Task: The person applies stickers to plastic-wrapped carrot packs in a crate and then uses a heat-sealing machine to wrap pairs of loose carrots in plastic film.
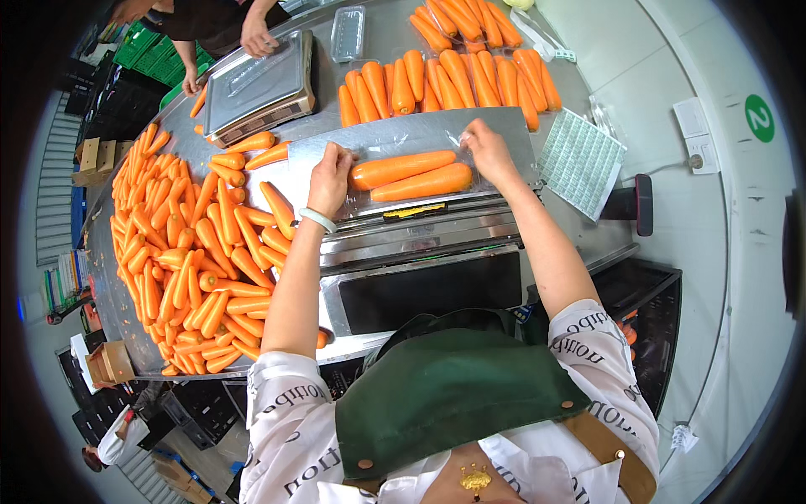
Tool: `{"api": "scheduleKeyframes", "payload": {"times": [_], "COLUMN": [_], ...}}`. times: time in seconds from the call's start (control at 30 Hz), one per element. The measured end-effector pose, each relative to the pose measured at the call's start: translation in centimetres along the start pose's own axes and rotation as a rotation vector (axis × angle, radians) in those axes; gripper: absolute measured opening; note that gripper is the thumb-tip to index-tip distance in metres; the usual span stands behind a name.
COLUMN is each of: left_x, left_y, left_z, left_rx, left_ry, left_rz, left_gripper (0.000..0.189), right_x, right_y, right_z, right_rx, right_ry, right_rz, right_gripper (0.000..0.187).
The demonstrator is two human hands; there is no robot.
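Observation:
Two carrots [420, 181] lie side by side, with clear plastic film around them, on the flat metal plate of a wrapping machine [434, 236]. My left hand [332, 179], with a pale bangle at the wrist, pinches the film at the carrots' left end. At the upper right of the carrots, my right hand [488, 151] pinches another part of the film. Whether a tray sits under the carrots cannot be told. Rows of carrots in clear trays [450, 79] rest just beyond the plate. A big heap of loose carrots [189, 252] covers the table to the left.
Past the heap stands a weighing scale [252, 88], with a co-worker's hand [257, 34] above its edge. An empty clear tray [348, 34] lies beyond. At right are a sheet of labels [579, 160] and a dark device [630, 205] by the wall. Another person [119, 438] is far off at lower left.

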State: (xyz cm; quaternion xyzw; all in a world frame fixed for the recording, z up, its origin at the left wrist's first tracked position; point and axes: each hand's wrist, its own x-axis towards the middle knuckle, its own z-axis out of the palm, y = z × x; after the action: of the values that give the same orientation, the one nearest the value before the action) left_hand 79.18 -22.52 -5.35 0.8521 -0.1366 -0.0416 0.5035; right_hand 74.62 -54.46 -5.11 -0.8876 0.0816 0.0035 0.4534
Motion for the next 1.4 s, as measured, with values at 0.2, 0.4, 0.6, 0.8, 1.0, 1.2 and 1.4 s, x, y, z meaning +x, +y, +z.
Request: {"api": "scheduleKeyframes", "payload": {"times": [0.2,0.4,0.6,0.8,1.0,1.2,1.4], "left_x": [-0.2,-4.6,-15.0,-22.5,-24.5,-27.5,-25.4], "left_y": [1.8,4.4,7.0,2.0,0.0,-0.4,1.9], "left_z": [-2.4,-3.3,-3.8,1.4,3.4,3.3,3.9], "left_rx": [-0.356,-0.010,-0.155,0.118,0.074,-0.412,0.098], "left_ry": [-0.315,-0.201,-0.276,-0.154,0.138,0.155,0.057], "left_rz": [-0.372,-0.295,-0.612,-0.391,-0.312,-0.298,0.025], "left_gripper": [0.032,0.060,0.061,0.050,0.028,0.009,0.019], "right_x": [-0.1,-5.0,-16.6,-24.0,-26.4,-29.8,-36.8], "right_y": [-3.4,-3.5,-4.1,0.6,4.5,5.6,4.6], "right_z": [-2.7,-3.0,-3.8,0.4,2.0,3.5,-1.7], "right_rx": [-0.130,-0.042,0.147,-0.147,0.304,0.553,0.563], "right_ry": [-0.387,-0.220,-0.307,-0.176,0.049,0.310,0.629], "right_rz": [0.047,-0.112,0.113,0.077,0.457,0.298,0.314], "right_gripper": [0.045,0.054,0.053,0.054,0.035,0.020,0.015]}}
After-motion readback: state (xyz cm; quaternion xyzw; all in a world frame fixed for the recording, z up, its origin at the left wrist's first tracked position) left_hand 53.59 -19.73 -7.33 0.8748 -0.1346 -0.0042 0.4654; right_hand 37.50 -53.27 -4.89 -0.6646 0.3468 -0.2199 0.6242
